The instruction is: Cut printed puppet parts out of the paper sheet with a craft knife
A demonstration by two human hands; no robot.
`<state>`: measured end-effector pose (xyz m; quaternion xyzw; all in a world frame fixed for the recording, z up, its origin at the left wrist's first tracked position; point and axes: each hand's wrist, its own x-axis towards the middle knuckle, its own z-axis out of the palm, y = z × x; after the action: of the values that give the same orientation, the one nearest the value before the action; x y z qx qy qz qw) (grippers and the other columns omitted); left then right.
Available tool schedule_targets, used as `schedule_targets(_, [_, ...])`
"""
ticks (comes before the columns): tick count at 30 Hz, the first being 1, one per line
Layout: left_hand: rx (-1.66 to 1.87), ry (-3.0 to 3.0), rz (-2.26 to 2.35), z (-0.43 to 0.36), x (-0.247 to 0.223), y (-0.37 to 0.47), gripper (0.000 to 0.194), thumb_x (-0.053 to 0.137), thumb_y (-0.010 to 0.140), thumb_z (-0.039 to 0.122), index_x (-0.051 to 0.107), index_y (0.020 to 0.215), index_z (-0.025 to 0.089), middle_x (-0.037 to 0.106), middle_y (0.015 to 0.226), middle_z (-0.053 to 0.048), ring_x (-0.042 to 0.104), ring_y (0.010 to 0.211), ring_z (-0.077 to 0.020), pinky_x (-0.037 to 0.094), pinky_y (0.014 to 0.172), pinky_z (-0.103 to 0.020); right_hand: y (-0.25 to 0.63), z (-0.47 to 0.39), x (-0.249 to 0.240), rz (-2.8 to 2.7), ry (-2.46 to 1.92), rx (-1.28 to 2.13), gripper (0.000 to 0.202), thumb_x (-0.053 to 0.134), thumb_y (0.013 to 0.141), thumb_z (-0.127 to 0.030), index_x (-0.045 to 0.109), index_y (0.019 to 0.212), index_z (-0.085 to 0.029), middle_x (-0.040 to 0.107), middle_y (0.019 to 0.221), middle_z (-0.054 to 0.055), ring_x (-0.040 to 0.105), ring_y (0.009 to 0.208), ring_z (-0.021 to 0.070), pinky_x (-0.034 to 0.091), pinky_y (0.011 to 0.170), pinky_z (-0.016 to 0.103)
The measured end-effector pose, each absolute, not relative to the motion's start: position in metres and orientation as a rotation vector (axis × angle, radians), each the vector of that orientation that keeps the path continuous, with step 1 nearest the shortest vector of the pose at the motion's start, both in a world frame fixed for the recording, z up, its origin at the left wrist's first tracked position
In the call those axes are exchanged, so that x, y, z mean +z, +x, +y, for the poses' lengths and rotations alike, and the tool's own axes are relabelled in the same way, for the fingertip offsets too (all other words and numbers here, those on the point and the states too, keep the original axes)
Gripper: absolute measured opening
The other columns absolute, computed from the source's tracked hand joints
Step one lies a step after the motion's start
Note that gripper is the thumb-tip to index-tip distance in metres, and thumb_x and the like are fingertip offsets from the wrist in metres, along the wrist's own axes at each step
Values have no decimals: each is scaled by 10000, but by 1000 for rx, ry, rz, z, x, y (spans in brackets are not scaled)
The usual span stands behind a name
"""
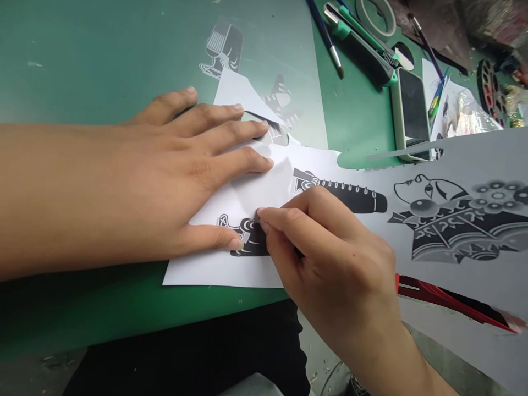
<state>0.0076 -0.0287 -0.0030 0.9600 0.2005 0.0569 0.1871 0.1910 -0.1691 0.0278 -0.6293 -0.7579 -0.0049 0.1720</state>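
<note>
My left hand (193, 159) lies flat with its fingers spread, pressing a white printed paper sheet (198, 272) onto the green mat. Its thumb rests by a black printed figure (259, 242). My right hand (334, 247) is closed around a red and black utility knife (445, 300), whose handle sticks out behind the palm. The pinched fingertips and the knife's tip meet the paper at the upper edge of that black figure. Most of the blade is hidden by the fingers. A cut, loose paper piece (243, 93) sits past my left fingertips.
A green and black utility knife (363, 49), a paintbrush (330, 44), a tape roll (377, 16) and a phone (412, 113) lie at the upper right. The sheet's printed right part (474, 220) reaches beyond the mat (82, 60). Cut-outs (223, 47) lie under a clear sheet.
</note>
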Motion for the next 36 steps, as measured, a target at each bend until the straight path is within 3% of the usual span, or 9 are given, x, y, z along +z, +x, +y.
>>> schedule_targets(8, [117, 2711, 580, -27, -4, 7, 876, 246, 831, 831, 363, 1537, 326, 196, 1677, 68, 205, 1534, -430, -20, 1260, -597, 191, -170, 27, -2148, -1811, -19, 212, 577, 842, -15, 643, 835, -216, 563, 767, -29, 479, 615, 83, 313, 519, 257])
schedule_targets(15, [213, 2830, 507, -26, -10, 6, 820, 207, 876, 822, 342, 1523, 338, 258, 1659, 34, 296, 1510, -421, 135, 1237, -680, 191, -171, 29, -2159, -1854, -42, 214, 565, 842, -13, 654, 830, -208, 544, 751, -30, 460, 605, 85, 284, 510, 255])
schedule_targets(20, [245, 2867, 499, -25, -10, 3, 809, 210, 892, 821, 338, 1524, 334, 272, 1657, 25, 320, 1500, -419, 164, 1240, -681, 193, -171, 29, -2190, -1836, -37, 202, 562, 848, -26, 651, 833, -206, 548, 766, -28, 449, 602, 85, 289, 504, 249])
schedule_targets(31, [146, 2827, 559, -24, -12, 4, 841, 221, 842, 836, 280, 1548, 382, 166, 1670, 103, 269, 1521, -413, 43, 1277, -601, 195, -170, 30, -2205, -1819, -46, 201, 568, 834, -24, 668, 818, -197, 550, 757, -25, 437, 592, 88, 284, 493, 252])
schedule_targets(36, [190, 2850, 538, -23, -11, 2, 827, 239, 855, 834, 282, 1547, 385, 166, 1666, 119, 257, 1538, -357, 20, 1293, -506, 197, -172, 30, -2209, -1795, -4, 195, 569, 826, -14, 615, 781, -198, 541, 766, -26, 438, 604, 85, 278, 516, 251])
